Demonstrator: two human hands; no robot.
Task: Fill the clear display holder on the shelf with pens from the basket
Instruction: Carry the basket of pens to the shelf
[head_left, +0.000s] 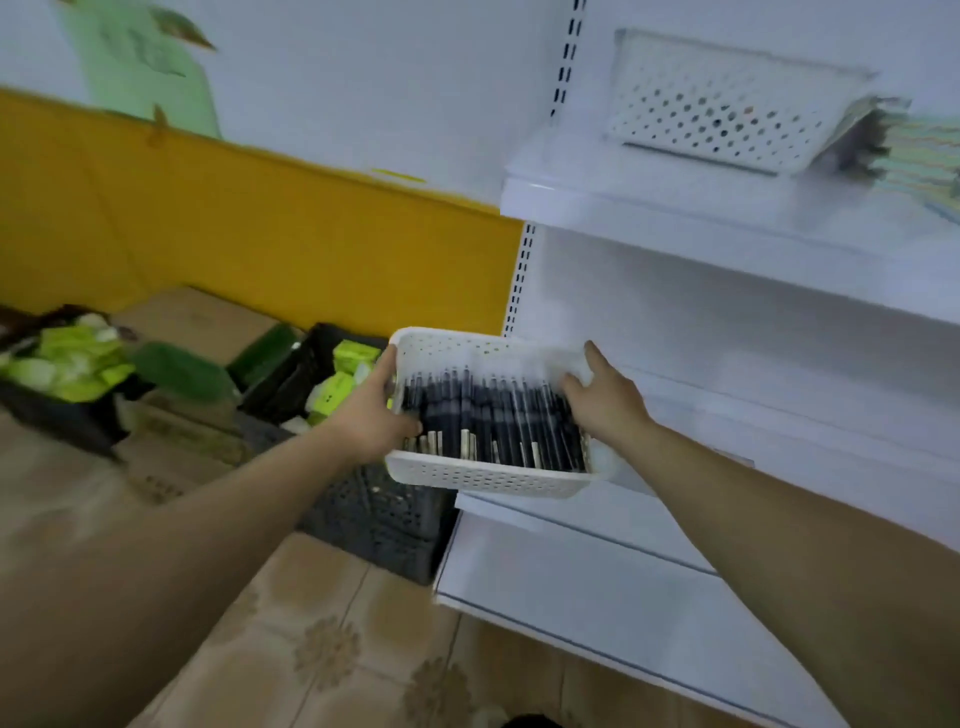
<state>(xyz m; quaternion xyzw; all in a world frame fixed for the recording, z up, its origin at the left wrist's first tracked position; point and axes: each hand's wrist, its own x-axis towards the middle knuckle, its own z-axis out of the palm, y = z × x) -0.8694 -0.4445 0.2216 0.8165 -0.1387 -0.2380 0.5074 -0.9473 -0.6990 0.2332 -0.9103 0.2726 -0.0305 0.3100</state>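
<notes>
A white perforated basket full of dark pens is held at the left end of a white shelf. My left hand grips its left rim, with the thumb inside. On the right rim, my right hand holds on with fingers reaching over the edge. The basket's right part lies over the shelf and its left part hangs past the shelf end. No clear display holder can be made out in this blurred view.
A second white perforated basket stands on the upper shelf next to a stack of notebooks. Dark crates and cardboard boxes with green packets sit on the tiled floor at left.
</notes>
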